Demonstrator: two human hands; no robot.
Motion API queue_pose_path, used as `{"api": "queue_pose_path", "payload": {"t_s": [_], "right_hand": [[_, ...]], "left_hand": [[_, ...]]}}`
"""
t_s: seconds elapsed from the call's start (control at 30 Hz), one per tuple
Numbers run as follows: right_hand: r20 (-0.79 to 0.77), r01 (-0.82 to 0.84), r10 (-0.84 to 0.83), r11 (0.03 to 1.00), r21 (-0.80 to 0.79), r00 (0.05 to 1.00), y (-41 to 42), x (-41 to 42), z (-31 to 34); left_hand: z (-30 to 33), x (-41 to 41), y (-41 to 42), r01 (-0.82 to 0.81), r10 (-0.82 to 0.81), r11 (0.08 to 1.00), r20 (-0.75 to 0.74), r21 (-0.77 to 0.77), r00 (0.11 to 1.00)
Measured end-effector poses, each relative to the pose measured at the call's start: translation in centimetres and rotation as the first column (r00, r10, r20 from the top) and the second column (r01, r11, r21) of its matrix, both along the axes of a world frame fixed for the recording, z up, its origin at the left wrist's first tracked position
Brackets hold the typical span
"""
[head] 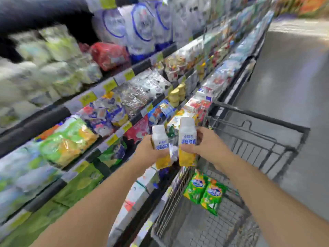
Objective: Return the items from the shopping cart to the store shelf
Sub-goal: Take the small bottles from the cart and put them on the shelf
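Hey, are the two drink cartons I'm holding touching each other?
Apart. The head view shows shelf goods through a gap between the left carton and the right carton.

Your left hand (pixel 148 150) grips one carton (pixel 161 145); your right hand (pixel 204 143) grips another carton (pixel 187 139). Both upright, side by side, between shelf (pixel 114 138) and cart (pixel 258 120). Two green packs (pixel 204 191) lie in cart.

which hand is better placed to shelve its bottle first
Left, probably. The left hand holds its bottle on the side nearest the shelf. The right hand holds the other bottle closer to the cart.
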State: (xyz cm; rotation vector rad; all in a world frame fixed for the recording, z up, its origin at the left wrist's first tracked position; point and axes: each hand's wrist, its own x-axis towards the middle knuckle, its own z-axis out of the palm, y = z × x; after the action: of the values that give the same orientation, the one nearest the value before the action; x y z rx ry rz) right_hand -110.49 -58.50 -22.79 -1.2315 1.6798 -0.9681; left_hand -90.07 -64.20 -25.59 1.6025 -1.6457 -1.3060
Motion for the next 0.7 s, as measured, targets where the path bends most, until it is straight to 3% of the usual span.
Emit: {"api": "queue_pose_path", "payload": {"t_s": [0.17,0.43,0.7], "right_hand": [[-0.059,-0.264,0.258,0.956,-0.13,0.964,1.6,8.8,6.7],[-0.148,-0.566,0.547,0.783,-0.256,0.824,7.0,25.7,14.5],[-0.158,-0.803,0.802,0.518,-0.296,0.575,19.0,50.3,18.0]], "left_hand": [[6.5,10.2,5.5,-0.205,0.211,0.97,0.035,-0.129,0.977],[15.3,26.1,17.4,-0.513,0.53,0.81,-0.018,-0.285,0.848],[18.3,45.9,36.0,-0.724,0.762,0.613,-0.005,-0.315,0.647]]}}
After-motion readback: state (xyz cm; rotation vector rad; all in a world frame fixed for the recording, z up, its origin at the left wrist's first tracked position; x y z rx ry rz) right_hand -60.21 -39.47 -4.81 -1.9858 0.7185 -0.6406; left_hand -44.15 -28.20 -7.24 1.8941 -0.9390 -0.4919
